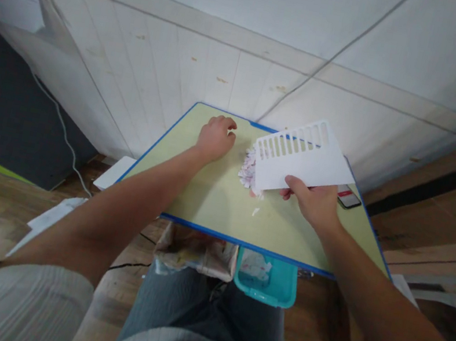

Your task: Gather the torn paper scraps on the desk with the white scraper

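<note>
My right hand (313,203) grips the lower edge of a white sheet with a row of cut-out slots (294,167), thumb on top. The sheet is tilted above the table (204,204), which is pale yellow with a blue edge. Partly hidden under the sheet's left end lies a pile of small pinkish-white paper pieces (247,171). To the left of that pile, my left hand (217,138) is over the table, its fingers loosely bent with a gap at the tips and nothing seen in them.
A phone (348,197) lies at the table's right side. A loose white scrap (255,212) sits near the pile. Below the front edge are a lined bag or box (194,261) and a turquoise bin (284,286). A white panelled wall (163,59) stands behind.
</note>
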{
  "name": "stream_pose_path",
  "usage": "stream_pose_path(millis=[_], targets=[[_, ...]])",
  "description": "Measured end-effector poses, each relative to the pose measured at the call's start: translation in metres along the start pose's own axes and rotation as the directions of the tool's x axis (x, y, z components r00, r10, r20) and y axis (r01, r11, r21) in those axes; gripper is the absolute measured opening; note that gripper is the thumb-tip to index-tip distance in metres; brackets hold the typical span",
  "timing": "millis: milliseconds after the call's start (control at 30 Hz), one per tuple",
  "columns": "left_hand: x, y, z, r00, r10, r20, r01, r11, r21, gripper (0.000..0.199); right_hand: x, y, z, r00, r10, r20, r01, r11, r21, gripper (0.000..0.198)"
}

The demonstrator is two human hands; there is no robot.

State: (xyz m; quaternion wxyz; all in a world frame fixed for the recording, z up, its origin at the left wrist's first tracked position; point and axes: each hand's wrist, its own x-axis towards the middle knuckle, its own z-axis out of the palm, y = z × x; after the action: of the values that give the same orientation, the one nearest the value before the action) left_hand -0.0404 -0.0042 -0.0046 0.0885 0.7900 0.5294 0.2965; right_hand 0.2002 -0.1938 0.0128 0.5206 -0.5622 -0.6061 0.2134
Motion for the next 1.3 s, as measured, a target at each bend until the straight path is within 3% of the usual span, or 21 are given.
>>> stream_pose_path(millis=[167, 267, 433, 733, 867, 1000, 1300], targets=[[0.01, -0.018, 0.017, 0.996, 0.084, 0.018, -0.084, 0.996, 0.015, 0.046, -0.002, 0.01, 0.004, 0.989, -0.074, 0.126, 0.072, 0.997, 0.019, 0.045], [0.01, -0.026, 0.027, 0.995, 0.101, 0.022, -0.101, 0.995, 0.008, 0.047, -0.014, 0.009, -0.001, 0.985, -0.123, 0.124, 0.118, 0.992, 0.047, 0.04], [0.006, -0.031, 0.036, 0.99, 0.139, 0.029, -0.138, 0.99, -0.011, 0.042, -0.019, 0.006, -0.011, 0.973, -0.15, 0.178, 0.165, 0.984, -0.073, 0.03], [0.007, -0.032, 0.035, 0.983, 0.175, 0.049, -0.174, 0.984, -0.018, 0.036, -0.027, 0.007, -0.004, 0.932, -0.21, 0.297, 0.264, 0.952, -0.157, 0.021], [0.007, -0.029, 0.03, 0.979, 0.191, 0.068, -0.19, 0.982, -0.013, 0.033, -0.027, 0.0, -0.003, 0.953, -0.149, 0.265, 0.186, 0.975, -0.12, 0.033], [0.01, -0.028, 0.03, 0.983, 0.173, 0.068, -0.173, 0.985, -0.017, 0.033, -0.026, -0.001, -0.005, 0.961, -0.141, 0.236, 0.168, 0.981, -0.098, 0.033], [0.014, -0.027, 0.036, 0.985, 0.165, 0.047, -0.164, 0.986, -0.029, 0.031, -0.034, -0.005, 0.002, 0.888, -0.254, 0.384, 0.323, 0.938, -0.127, 0.019]])
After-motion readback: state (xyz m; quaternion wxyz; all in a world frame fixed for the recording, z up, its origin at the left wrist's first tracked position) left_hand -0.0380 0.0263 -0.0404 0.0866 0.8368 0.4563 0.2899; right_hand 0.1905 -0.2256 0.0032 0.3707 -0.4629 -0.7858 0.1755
